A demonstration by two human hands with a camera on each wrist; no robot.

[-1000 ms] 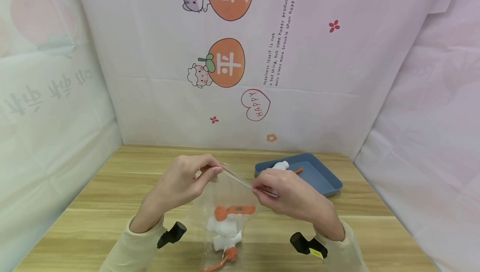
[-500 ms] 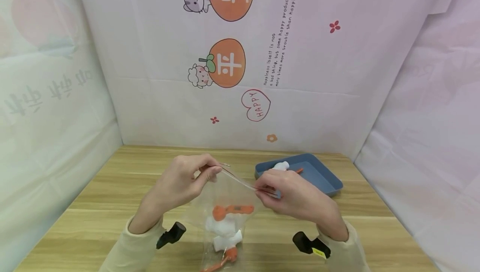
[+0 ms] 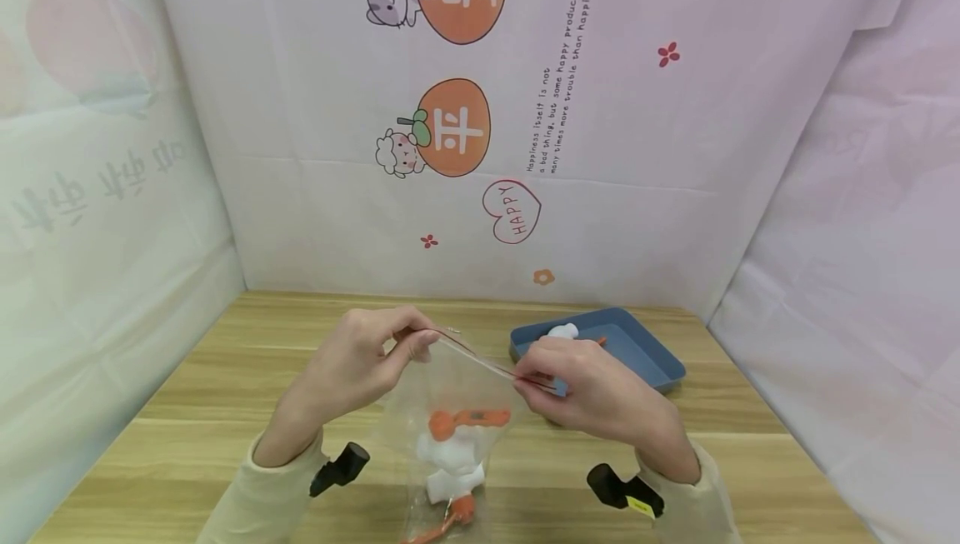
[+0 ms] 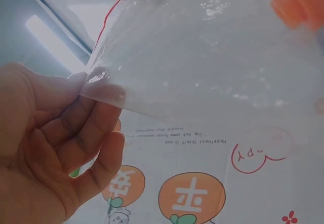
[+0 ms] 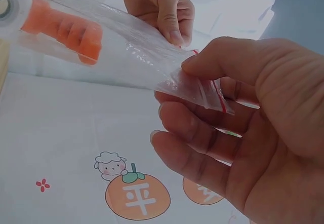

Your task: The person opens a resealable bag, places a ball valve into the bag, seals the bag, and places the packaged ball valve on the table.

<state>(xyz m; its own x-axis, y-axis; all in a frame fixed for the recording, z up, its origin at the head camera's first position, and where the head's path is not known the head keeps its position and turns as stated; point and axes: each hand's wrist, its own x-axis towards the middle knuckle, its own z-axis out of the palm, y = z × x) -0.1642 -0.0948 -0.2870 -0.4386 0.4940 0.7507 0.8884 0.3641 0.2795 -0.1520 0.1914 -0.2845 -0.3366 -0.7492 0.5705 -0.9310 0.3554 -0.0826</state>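
A clear zip-lock bag [image 3: 468, 386] with a red line along its mouth hangs upright between my two hands. My left hand [image 3: 367, 365] pinches the left corner of the mouth between thumb and fingers. Towards the other end, my right hand [image 3: 592, 386] pinches the zip edge; the left wrist view shows little of this hand. Down in the bag lie white plastic fittings [image 3: 453, 484] and orange lever-like parts [image 3: 480, 418], blurred by the film. Ribs show on the orange part [image 5: 71, 31] in the right wrist view, beside a white ring-shaped end.
Behind my right hand, a shallow blue tray [image 3: 645, 352] holds a white fitting [image 3: 563, 331] and an orange piece, partly hidden by the hand. A wooden table [image 3: 247, 377] lies below, with printed white cloth [image 3: 337, 219] hanging at the back and sides.
My right hand has slid slightly to the right along the bag's mouth, still pinching it. The left hand has shifted a little left; the bag's contents sway only slightly.
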